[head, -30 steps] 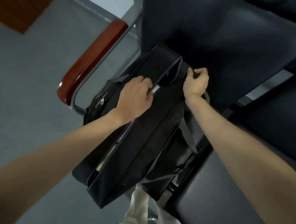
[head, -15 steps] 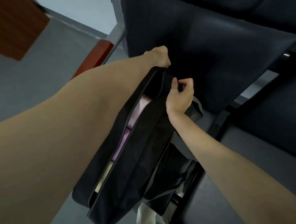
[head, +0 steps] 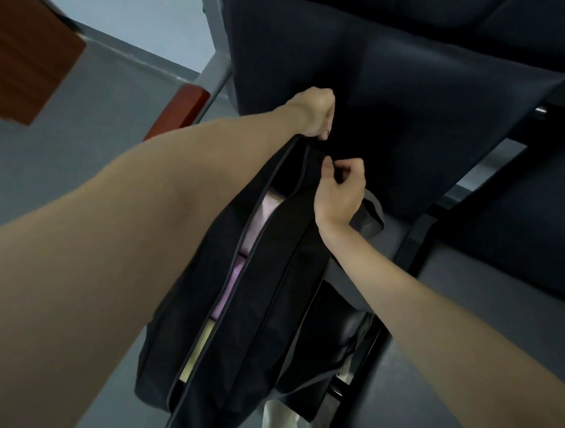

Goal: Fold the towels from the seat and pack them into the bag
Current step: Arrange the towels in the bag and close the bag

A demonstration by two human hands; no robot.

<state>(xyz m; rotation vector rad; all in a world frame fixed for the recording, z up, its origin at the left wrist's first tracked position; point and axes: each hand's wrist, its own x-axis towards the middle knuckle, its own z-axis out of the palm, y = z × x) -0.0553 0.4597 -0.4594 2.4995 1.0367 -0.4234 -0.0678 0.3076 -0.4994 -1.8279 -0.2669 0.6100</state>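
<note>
the left hand (head: 314,117) is clenched on the far end of the black bag (head: 237,309), seemingly at the zip's end, though what it pinches is hidden, and just beside it the right hand (head: 339,192) pinches the bag's edge with curled fingers. below these grips the zip gapes along the bag, showing the folded towels (head: 239,270), pink, purple and a pale yellow one, packed inside, with the dark seat (head: 395,105) behind. if the zip is pulled shut from here, a towel edge bulging near the teeth could snag, or the hanging bag could twist and slip.
</note>
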